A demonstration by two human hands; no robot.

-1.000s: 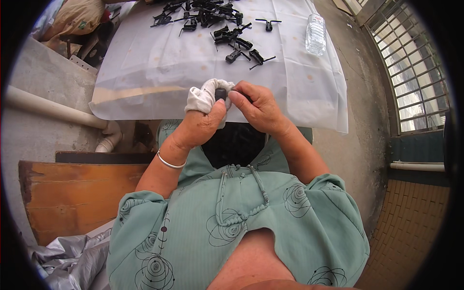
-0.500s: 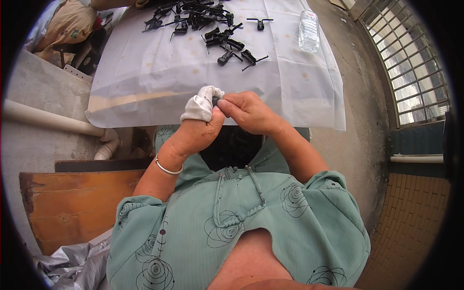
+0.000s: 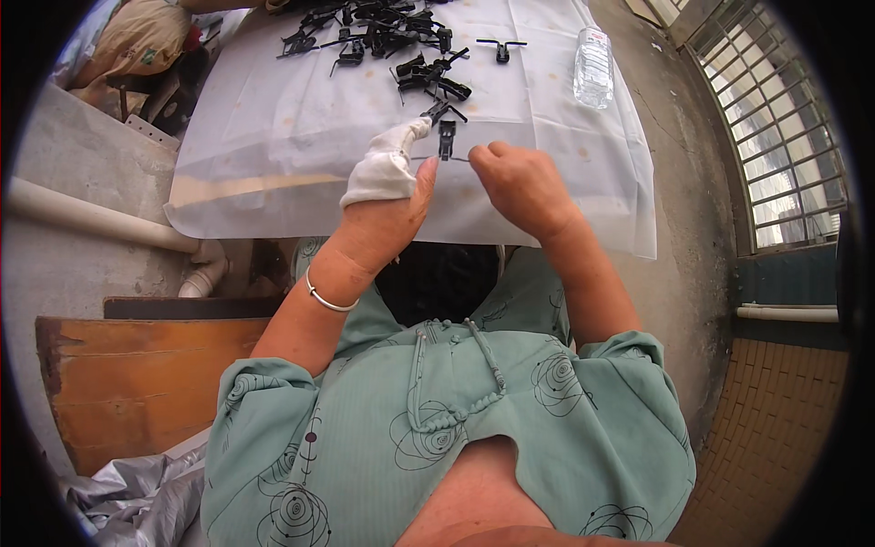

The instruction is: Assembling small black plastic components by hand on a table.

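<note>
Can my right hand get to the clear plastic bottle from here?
Probably yes: the bottle sits farther out on the covered table, with no object visible between it and your right hand, though that hand is at a black part.

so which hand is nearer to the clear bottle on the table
Right. The right hand is to the left of the clear bottle and closer to the body; the left hand is farther left, also closer to the body than the bottle.
</note>
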